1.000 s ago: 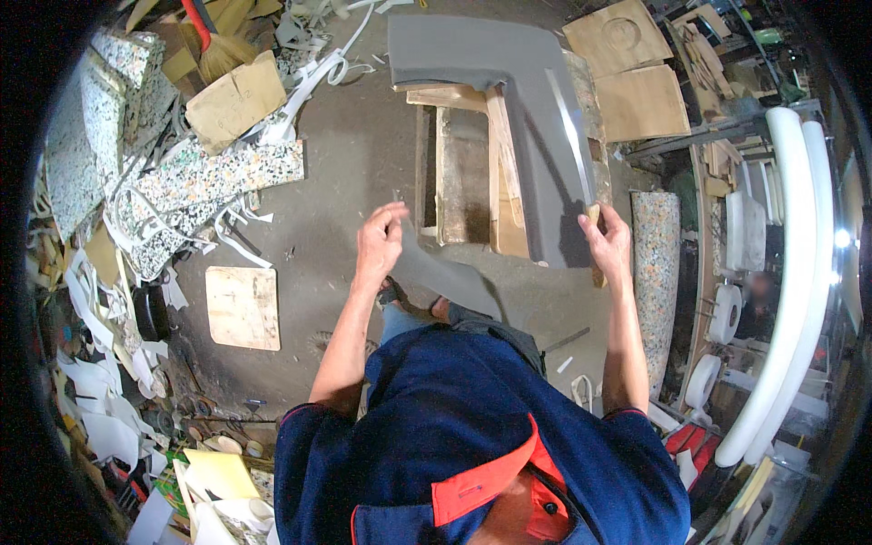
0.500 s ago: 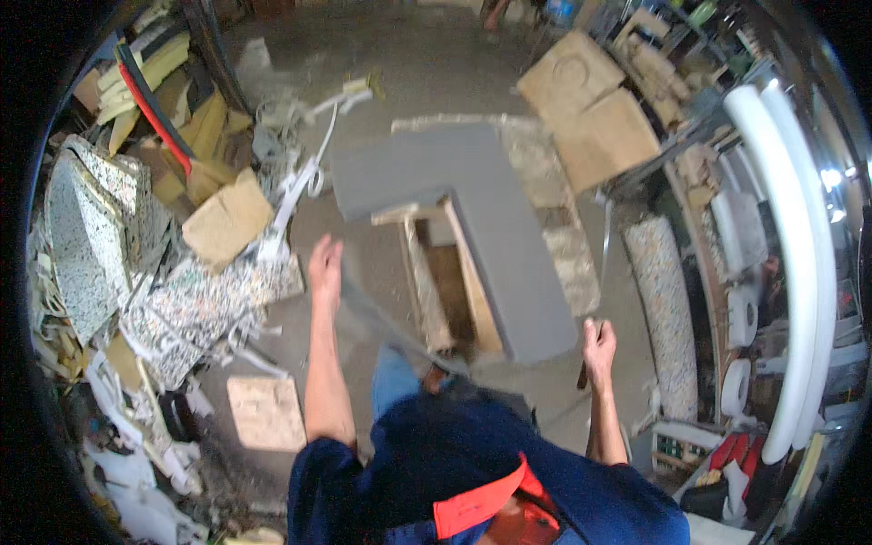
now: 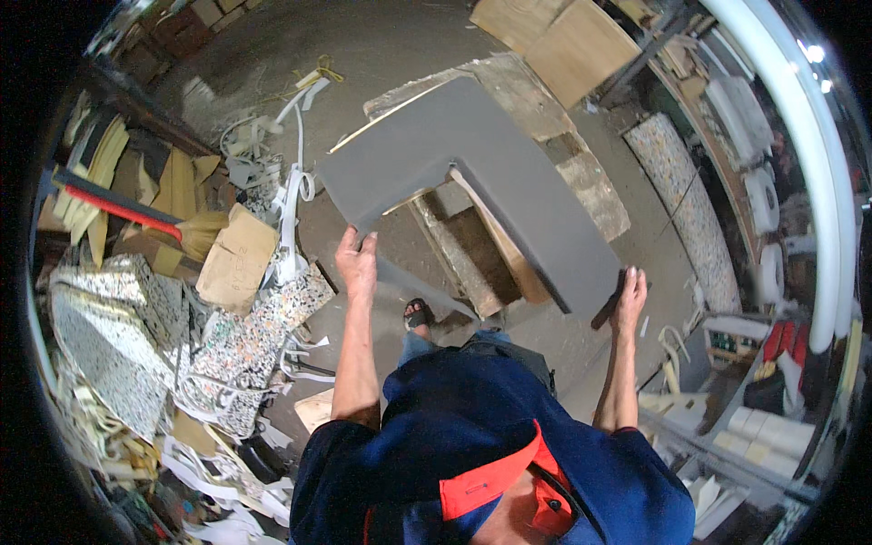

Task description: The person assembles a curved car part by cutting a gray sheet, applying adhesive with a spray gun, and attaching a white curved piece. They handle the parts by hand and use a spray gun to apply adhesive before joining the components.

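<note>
A grey, smooth-faced L-shaped panel (image 3: pixel 536 195) lies tilted across a worn wooden frame (image 3: pixel 592 186), its inner corner toward me. At the tip of the panel's left arm, my left hand (image 3: pixel 357 262) is closed with thumb and fingers on the edge. A grey strip (image 3: pixel 420 283) trails from beside that hand toward my feet; whether it joins the panel I cannot tell. Beyond the panel's right end, my right hand (image 3: pixel 629 295) is closed around a short dark brown object (image 3: pixel 607 312), mostly hidden by the fingers. Pale wood (image 3: pixel 518 263) shows along the panel's inner edge.
Speckled foam blocks (image 3: pixel 113 336), white strips (image 3: pixel 295 218) and a broom (image 3: pixel 136 207) crowd the left. Cardboard (image 3: pixel 581 50) lies at the far right. A speckled foam roll (image 3: pixel 683 209), a shelf rack and long white tubes (image 3: pixel 808 163) line the right.
My left hand has come up to the panel's left edge and closed there. My right hand stays closed on the brown object beside the panel's right end. The whole view has shifted.
</note>
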`<state>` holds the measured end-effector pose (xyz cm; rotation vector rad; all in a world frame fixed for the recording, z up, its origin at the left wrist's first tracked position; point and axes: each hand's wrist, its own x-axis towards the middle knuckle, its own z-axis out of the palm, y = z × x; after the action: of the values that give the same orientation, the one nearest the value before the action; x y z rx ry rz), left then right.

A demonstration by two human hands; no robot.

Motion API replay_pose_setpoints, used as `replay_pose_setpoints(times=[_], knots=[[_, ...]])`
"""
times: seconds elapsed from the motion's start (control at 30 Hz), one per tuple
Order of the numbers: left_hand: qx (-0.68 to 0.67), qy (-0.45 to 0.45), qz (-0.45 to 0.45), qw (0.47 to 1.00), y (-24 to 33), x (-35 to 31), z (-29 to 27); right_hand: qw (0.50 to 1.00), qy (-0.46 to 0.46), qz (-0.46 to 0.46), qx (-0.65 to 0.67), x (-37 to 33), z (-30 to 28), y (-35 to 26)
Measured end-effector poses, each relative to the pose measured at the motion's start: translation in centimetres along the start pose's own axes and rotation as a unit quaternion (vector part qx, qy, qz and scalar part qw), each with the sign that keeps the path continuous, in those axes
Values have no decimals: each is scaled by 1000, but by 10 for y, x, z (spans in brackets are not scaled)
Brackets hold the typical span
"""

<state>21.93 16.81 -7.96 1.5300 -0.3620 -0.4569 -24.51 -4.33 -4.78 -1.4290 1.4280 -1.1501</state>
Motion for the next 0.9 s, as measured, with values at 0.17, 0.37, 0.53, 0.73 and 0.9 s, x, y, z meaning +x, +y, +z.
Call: replay_pose_setpoints(times=[0.17, 0.37, 0.53, 0.73, 0.9], knots=[[150, 13, 30, 988, 44, 14, 6, 997, -3, 58, 52, -4, 4, -9], [273, 38, 141, 951, 84, 48, 11, 997, 21, 57, 48, -22, 15, -20], [178, -15, 100, 979, 49, 59, 3, 994, 100, 36, -37, -43, 36, -8], [-113, -62, -112, 985, -21, 76, -61, 992, 115, 48, -26, -72, 52, -12], [-141, -63, -239, 959, -12, 134, -68, 990, 116, 68, -38, -80, 53, -7]])
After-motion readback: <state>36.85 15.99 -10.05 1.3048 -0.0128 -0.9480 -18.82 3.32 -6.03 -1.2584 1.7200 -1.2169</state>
